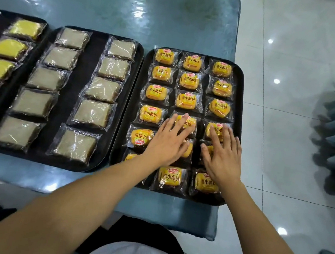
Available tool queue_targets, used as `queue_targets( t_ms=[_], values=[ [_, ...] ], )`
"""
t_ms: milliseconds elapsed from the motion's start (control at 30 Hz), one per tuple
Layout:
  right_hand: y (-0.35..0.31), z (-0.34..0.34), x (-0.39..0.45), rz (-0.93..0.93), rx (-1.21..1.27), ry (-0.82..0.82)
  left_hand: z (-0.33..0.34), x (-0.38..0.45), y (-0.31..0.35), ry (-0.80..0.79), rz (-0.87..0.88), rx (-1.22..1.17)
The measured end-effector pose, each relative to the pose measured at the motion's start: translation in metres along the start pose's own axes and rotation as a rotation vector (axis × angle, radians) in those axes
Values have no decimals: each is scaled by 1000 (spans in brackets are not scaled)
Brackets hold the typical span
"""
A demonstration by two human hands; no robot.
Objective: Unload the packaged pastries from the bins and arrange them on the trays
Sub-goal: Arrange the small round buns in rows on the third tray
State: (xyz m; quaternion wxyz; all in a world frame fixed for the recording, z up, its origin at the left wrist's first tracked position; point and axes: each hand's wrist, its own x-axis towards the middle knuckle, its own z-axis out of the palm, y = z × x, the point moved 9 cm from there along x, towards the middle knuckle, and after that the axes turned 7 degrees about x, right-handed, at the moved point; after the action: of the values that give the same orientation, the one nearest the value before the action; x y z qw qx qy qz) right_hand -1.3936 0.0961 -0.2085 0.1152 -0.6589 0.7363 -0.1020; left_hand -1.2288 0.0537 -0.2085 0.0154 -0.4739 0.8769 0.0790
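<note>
Packaged pastries (pixel 187 99) in clear wrappers printed with orange-yellow labels were seen laid out in three columns on a black tray (pixel 240 105) at the right end of a table covered with a glossy blue sheet (pixel 133 9). The left hand (pixel 168 141) was laid flat, fingers straight and spread, across packets in the middle column, its fingertips resting on one packet (pixel 191 122) in the fourth row. The right hand (pixel 221 153) was likewise spread flat over packets in the right column, with a partly covered packet (pixel 216 127) under its fingers. Nothing was gripped by either hand; both were held open and pressed or rested on the wrappers. One packet (pixel 141 137) in the left column was seen turned upside down against its neighbours. Just beside this tray, a second black tray (pixel 78 80) was shown carrying two columns of pale brown wrapped slices (pixel 93 113), and a third tray at the far left edge, only partly visible, held yellow wrapped slices (pixel 9 48). A white tiled floor (pixel 285 139) was visible to the right of the table.
</note>
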Motion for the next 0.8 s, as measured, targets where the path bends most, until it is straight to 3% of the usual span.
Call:
queue_targets(
  t_ms=[133,333,433,567,700,800],
  values=[
    [6,19,13,61,-31,-123,15,18,-4,-101,-33,-20],
    [8,25,11,103,-62,-155,17,10,-2,-68,-33,-29],
    [7,21,10,94,-40,-134,0,-6,-15,7,-79,-10],
    [-3,14,-3,75,-11,-46,-3,-66,-54,70,-308,-9],
    [-34,17,-15,-12,16,-26,32,-97,-68,-53,-275,37],
    [-53,22,-21,-83,7,-27,39,-94,-69,-47,-266,37]
  ],
)
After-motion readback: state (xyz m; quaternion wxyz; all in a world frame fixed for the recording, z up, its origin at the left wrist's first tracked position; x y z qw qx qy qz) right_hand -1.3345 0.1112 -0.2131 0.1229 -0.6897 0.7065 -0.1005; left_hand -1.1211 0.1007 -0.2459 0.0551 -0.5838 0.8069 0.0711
